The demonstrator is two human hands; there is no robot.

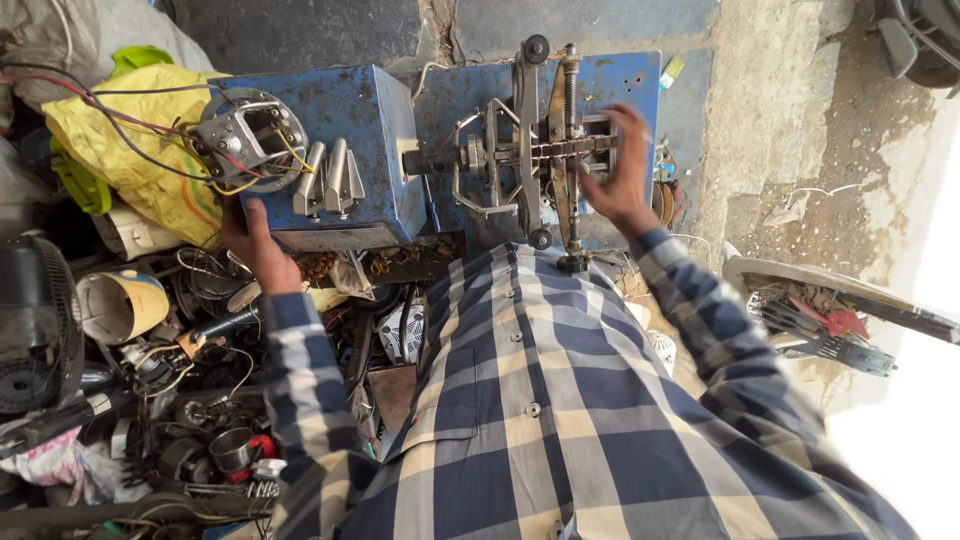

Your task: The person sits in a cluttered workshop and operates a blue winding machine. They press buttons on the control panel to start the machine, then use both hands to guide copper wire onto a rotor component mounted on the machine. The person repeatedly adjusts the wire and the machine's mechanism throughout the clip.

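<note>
Fingers of the right hand (617, 175) spread loosely open, tips touching the grey metal winding frame (545, 150) on the right, far part of the blue steel box (350, 110), while the left hand (252, 240) lies flat, gripping nothing, against its near left edge.

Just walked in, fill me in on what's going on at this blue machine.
A person in a plaid shirt leans over a worn blue machine. The right hand is at the metal frame and spindle assembly on the machine's right side, fingers spread and blurred. The left hand rests on the lower left edge of the blue box, below a round motor part with coloured wires. Scrap parts lie heaped at left.
</note>
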